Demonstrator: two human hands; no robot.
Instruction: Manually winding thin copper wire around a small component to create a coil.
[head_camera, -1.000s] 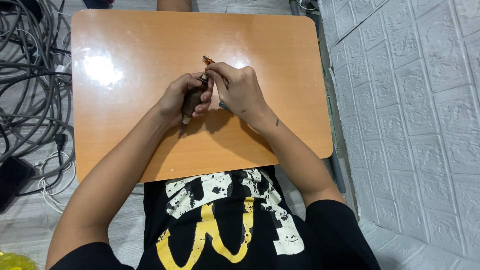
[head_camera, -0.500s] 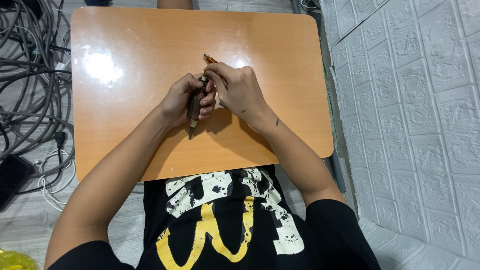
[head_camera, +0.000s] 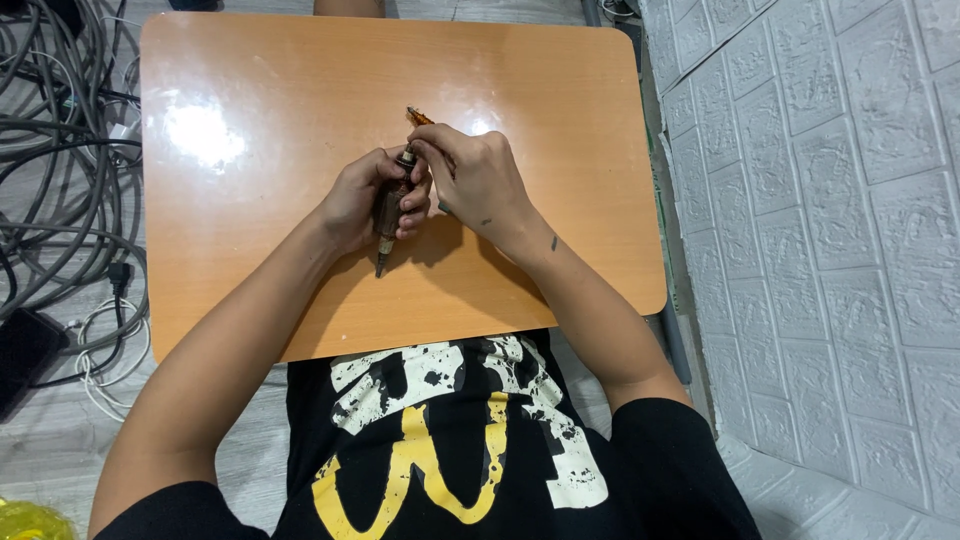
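Overhead view of a seated person working over an orange-topped bench (head_camera: 250, 250). The left hand (head_camera: 365, 200) is closed around a dark, cylindrical tool body (head_camera: 388, 205), held roughly upright in the picture with its thin pointed tip (head_camera: 379, 268) sticking out below the fist, just above the bench surface. The right hand (head_camera: 475, 175) is closed at the upper end of the same body, its fingertips (head_camera: 425, 150) pinched on the top, where a small orange-tinted piece (head_camera: 418, 116) projects beyond them. Both hands touch one another around the tool, near the middle of the bench. Judged from the grip, work on the upper end is in progress and not finished: the orange piece is neither clearly seated nor clearly free, and whether it is being fitted or removed cannot be told. Nothing lies loose on the bench. Grey cables (head_camera: 60, 150) cover the floor to the left; a white panelled wall (head_camera: 830, 250) stands to the right.
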